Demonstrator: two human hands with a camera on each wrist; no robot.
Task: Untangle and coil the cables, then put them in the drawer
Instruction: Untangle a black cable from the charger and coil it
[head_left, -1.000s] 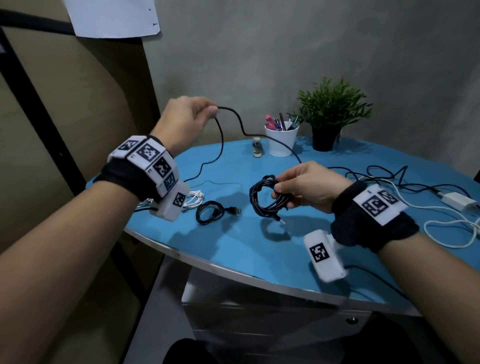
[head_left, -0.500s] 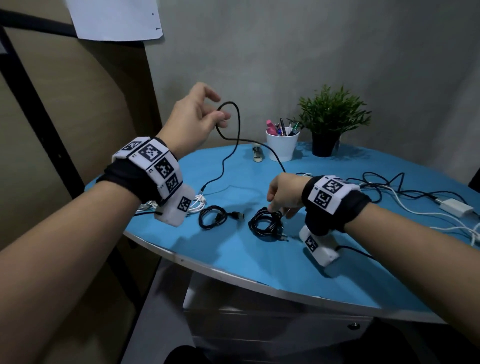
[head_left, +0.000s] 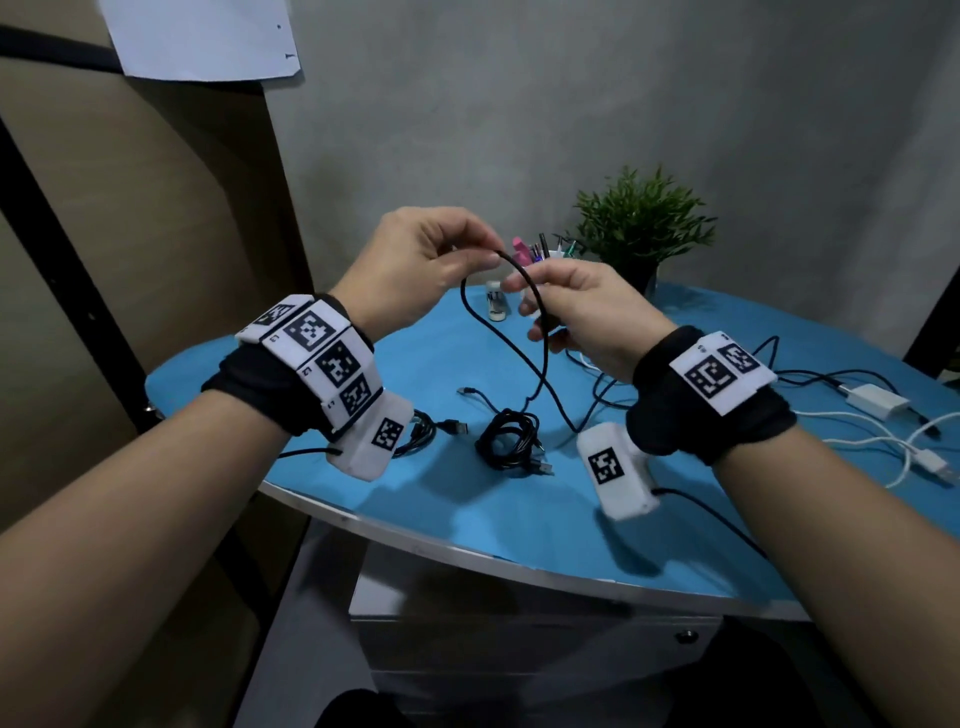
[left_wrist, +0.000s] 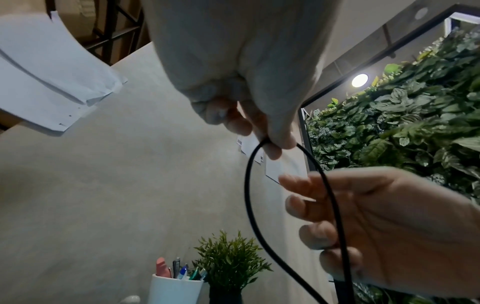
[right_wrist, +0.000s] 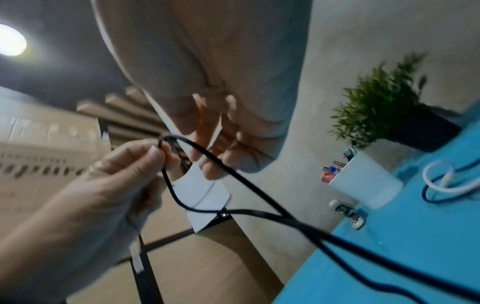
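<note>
My left hand (head_left: 485, 257) pinches a black cable (head_left: 543, 343) between thumb and forefinger, held up over the blue table (head_left: 519, 519). The cable bends at the pinch (left_wrist: 272, 144) into a loop whose strands hang to the table. My right hand (head_left: 530, 306) is just right of the pinch, and the cable runs across its loosely bent fingers (left_wrist: 306, 205). Thumb and fingers stand apart there, not closed on it. A coiled black cable (head_left: 506, 447) lies on the table below the hands. A smaller black coil (head_left: 421, 431) lies by my left wrist.
Loose black cables (head_left: 810, 374) and white cables with a charger (head_left: 878, 405) spread over the table's right side. A pen cup (left_wrist: 174, 290), a small bottle (head_left: 496, 304) and a potted plant (head_left: 644, 223) stand at the back. A grey drawer unit (head_left: 519, 649) sits under the table, shut.
My right hand set the coiled black bundle down on the table, then rose to the cable my left hand holds. The left hand moved in toward the middle.
</note>
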